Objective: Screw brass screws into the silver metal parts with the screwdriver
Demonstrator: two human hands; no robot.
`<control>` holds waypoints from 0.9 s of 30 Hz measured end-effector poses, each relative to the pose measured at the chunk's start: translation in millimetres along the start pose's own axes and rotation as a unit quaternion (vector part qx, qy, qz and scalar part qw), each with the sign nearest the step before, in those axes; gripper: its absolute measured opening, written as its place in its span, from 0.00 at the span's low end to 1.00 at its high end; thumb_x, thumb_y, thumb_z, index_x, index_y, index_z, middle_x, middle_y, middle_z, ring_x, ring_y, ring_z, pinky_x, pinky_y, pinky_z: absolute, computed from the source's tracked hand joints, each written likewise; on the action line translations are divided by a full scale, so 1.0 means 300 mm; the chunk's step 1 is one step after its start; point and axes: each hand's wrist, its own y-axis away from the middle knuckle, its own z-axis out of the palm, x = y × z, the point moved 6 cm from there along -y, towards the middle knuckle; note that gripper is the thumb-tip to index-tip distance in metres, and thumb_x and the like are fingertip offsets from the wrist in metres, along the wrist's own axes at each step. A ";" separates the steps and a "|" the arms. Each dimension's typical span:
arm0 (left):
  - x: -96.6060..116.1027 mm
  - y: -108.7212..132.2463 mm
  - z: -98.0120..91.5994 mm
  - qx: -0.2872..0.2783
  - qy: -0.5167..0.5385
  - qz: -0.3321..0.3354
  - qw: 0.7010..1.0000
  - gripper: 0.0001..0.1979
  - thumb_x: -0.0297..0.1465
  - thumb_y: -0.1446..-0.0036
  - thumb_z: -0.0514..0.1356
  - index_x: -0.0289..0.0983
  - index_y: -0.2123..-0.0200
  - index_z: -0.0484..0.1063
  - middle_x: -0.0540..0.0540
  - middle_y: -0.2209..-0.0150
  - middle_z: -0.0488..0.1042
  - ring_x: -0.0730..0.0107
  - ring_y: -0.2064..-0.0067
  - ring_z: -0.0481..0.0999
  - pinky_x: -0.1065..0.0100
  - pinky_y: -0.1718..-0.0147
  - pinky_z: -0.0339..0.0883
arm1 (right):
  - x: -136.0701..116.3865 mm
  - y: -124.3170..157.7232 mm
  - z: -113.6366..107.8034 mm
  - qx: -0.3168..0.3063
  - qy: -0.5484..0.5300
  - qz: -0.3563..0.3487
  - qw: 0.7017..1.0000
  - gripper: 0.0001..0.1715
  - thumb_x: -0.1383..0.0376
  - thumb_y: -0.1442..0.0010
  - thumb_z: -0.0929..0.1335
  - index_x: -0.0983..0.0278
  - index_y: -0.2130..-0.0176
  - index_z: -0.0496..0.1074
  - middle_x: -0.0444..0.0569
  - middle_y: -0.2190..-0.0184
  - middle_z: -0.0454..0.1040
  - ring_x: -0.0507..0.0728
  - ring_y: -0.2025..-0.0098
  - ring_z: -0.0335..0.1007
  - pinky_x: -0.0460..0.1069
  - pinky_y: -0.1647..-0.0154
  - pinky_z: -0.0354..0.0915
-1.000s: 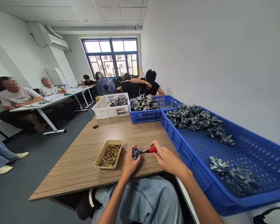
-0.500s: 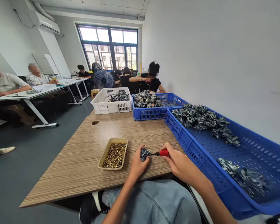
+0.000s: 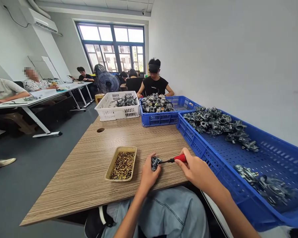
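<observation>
My left hand is closed around a small grey metal carburetor, held low over the table near its front edge. In my right hand is a screwdriver with a red handle and a dark shaft. Its tip meets the right side of the carburetor; the exact contact point is too small to make out. Left of my hands stands a cream plastic tub filled with small brass-coloured threaded parts.
A long blue crate holding several carburetors flanks my right arm, by the wall. Behind the wooden table sit another blue crate and a white crate, both with metal parts. A person sits beyond them.
My right hand and the screwdriver have shifted slightly right, with more shaft showing. The person behind the crates has lowered a raised arm. The whole view has tilted a little.
</observation>
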 end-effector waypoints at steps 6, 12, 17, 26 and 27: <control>0.005 0.003 -0.001 0.009 0.004 0.001 1.000 0.26 0.31 0.40 0.63 0.40 0.38 0.69 0.39 0.43 0.78 0.55 0.42 0.78 0.54 0.40 0.70 | -0.021 0.032 -0.010 -0.063 -0.165 -0.114 0.978 0.12 0.59 0.23 0.60 0.55 0.42 0.59 0.51 0.48 0.78 0.61 0.46 0.78 0.53 0.46 0.66; 0.010 0.003 -0.003 0.002 -0.007 0.002 1.000 0.26 0.31 0.39 0.63 0.40 0.38 0.69 0.39 0.43 0.78 0.55 0.42 0.78 0.55 0.40 0.69 | -0.018 0.035 -0.010 -0.060 -0.142 -0.085 0.984 0.06 0.61 0.24 0.59 0.56 0.48 0.59 0.52 0.52 0.79 0.63 0.49 0.79 0.53 0.50 0.67; 0.011 0.003 -0.003 0.001 -0.010 0.000 1.000 0.25 0.32 0.38 0.63 0.40 0.38 0.69 0.39 0.44 0.78 0.55 0.43 0.78 0.55 0.40 0.69 | -0.010 0.016 -0.003 -0.026 -0.068 -0.027 0.997 0.06 0.59 0.23 0.58 0.58 0.51 0.60 0.53 0.61 0.81 0.65 0.56 0.82 0.51 0.59 0.64; 0.015 0.006 -0.002 0.004 -0.009 -0.005 1.000 0.25 0.31 0.38 0.62 0.40 0.37 0.68 0.39 0.43 0.78 0.56 0.42 0.77 0.55 0.39 0.68 | -0.038 0.036 -0.006 -0.051 -0.134 -0.105 0.984 0.10 0.62 0.23 0.58 0.56 0.45 0.59 0.53 0.48 0.79 0.62 0.45 0.78 0.54 0.47 0.67; 0.015 0.006 -0.003 0.003 -0.010 -0.004 1.000 0.25 0.31 0.38 0.62 0.39 0.37 0.68 0.39 0.43 0.78 0.56 0.42 0.77 0.55 0.39 0.68 | -0.038 0.038 -0.004 -0.053 -0.136 -0.108 0.983 0.10 0.62 0.24 0.58 0.56 0.44 0.59 0.53 0.48 0.79 0.62 0.45 0.78 0.54 0.47 0.67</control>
